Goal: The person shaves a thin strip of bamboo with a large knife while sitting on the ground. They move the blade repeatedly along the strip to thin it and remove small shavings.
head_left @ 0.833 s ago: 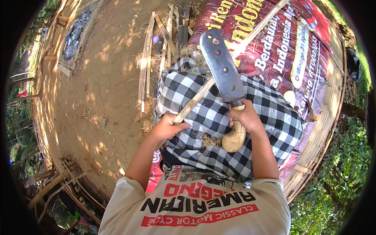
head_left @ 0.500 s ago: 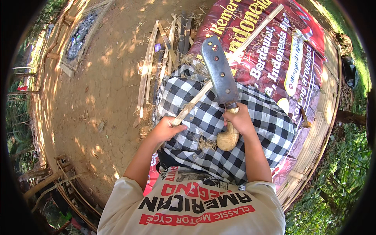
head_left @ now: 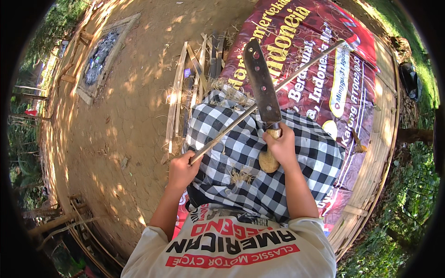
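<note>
My left hand [head_left: 182, 169] is closed round the near end of a long thin wooden strip [head_left: 222, 133]. The strip slants away to the upper right, passing under the blade, with its narrow edge turned up. In my right hand [head_left: 281, 144] is a cleaver [head_left: 263, 88] with a broad dark blade that has several round holes. Its pale wooden handle ends in a rounded knob, and the blade points away from me, crossing over the strip. A black-and-white checked cloth [head_left: 306, 148] covers my lap, with a small tuft of shavings [head_left: 242, 175] on it.
Several wooden strips [head_left: 177, 97] lie on the left, beside dark slats [head_left: 216, 58]. A red printed banner [head_left: 287, 55] covers the bamboo platform [head_left: 378, 139] on the right. Farther left, a framed ash pit [head_left: 99, 58] sits in the bare earth.
The strip has turned from its pale broad face onto its narrow edge, and its far end has swung lower and right. My left hand has moved slightly left and nearer; the cleaver blade has tilted, looking darker.
</note>
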Tool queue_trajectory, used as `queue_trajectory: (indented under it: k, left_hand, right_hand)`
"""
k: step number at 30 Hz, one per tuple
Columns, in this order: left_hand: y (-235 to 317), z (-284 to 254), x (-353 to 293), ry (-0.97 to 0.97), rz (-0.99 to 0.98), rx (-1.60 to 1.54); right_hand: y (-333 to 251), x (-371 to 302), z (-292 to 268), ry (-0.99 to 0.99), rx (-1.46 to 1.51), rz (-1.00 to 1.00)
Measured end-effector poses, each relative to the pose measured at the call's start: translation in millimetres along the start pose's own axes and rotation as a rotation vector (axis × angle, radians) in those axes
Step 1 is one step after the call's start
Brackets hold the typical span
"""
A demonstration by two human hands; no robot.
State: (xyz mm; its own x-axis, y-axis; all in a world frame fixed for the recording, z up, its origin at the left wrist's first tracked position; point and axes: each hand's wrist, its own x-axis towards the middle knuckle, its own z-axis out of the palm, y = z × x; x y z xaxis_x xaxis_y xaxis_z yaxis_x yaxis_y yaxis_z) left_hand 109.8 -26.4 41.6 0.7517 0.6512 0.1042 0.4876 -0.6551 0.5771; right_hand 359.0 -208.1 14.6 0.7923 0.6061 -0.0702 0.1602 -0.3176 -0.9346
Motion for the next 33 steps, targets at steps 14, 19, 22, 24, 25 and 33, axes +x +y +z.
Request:
queue_trajectory:
  k: [14,19,22,24,25,33]
  left_hand:
    - [4,-1,-1,-0.287,-0.226,-0.014]
    - [-17,-5,-15,-0.417,-0.461,-0.095]
    - [-49,-1,-29,-0.456,-0.547,-0.089]
    - [-52,1,-23,-0.495,-0.551,-0.077]
    - [-53,3,-18,-0.469,-0.482,-0.121]
    - [-44,-10,17,-0.717,-0.567,-0.113]
  right_hand:
    - [-19,-1,-7,0.155,0.025,-0.073]
    - [-26,-2,-12,0.132,0.048,-0.061]
    - [-33,-4,-18,0.172,-0.038,-0.145]
    - [-40,-7,-22,0.22,-0.09,-0.261]
    - [-47,-9,-24,0.257,-0.09,-0.346]
    - [-63,-8,-14,-0.064,-0.418,-0.506]
